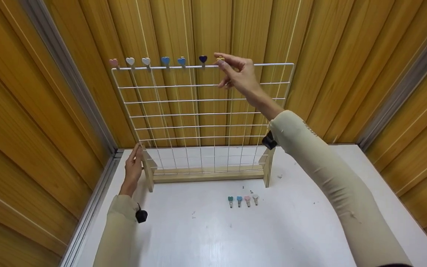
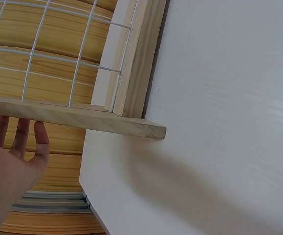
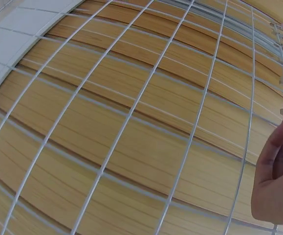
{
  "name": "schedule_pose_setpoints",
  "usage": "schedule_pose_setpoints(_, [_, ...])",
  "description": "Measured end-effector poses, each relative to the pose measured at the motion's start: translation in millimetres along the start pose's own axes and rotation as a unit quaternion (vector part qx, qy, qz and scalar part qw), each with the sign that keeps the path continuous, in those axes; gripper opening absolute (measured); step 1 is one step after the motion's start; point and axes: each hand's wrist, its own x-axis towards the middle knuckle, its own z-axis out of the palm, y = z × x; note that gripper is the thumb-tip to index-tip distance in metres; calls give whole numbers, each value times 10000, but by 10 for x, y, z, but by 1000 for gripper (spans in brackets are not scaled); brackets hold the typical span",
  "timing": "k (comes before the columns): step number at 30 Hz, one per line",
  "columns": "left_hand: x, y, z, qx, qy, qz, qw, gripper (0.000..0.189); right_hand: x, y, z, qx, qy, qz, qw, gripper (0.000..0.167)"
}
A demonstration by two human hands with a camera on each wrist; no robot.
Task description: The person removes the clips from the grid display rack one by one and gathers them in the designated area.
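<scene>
At the top wire of the white wire grid (image 1: 169, 100), my right hand (image 1: 241, 72) pinches a yellow heart-shaped clip (image 1: 220, 59) between thumb and forefinger. In the right wrist view that hand (image 3: 275, 181) sits at the right edge, its fingers hiding most of the clip. Left of it, a dark blue heart clip (image 1: 203, 58), two light blue, two white and a pink heart clip (image 1: 113, 62) stand along the same wire. My left hand (image 1: 133, 168) rests its extended fingertips against the left wooden leg (image 2: 92, 117) of the grid's stand.
On the white table (image 1: 184, 230), in front of the stand's wooden crossbar (image 1: 209, 177), lies a short row of heart clips: a green clip (image 1: 230, 199), a blue one, a pink one and a white clip (image 1: 255, 198). Wood-patterned walls (image 1: 347, 74) enclose the back and sides.
</scene>
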Motion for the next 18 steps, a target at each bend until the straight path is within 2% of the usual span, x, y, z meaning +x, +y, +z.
schedule_pose_setpoints(9, [67,5,99,-10,-169,38,9998,59,5,52,-30,107,673,-143,9976,28])
schedule_pose_setpoints(13, [54,11,59,2,-182,-13,9998,59,10,22,9,202,752,-132,9969,27])
schedule_pose_setpoints(18, [22,39,-12,-43,-141,37,9999,60,31,-29,84,656,871,180,9939,26])
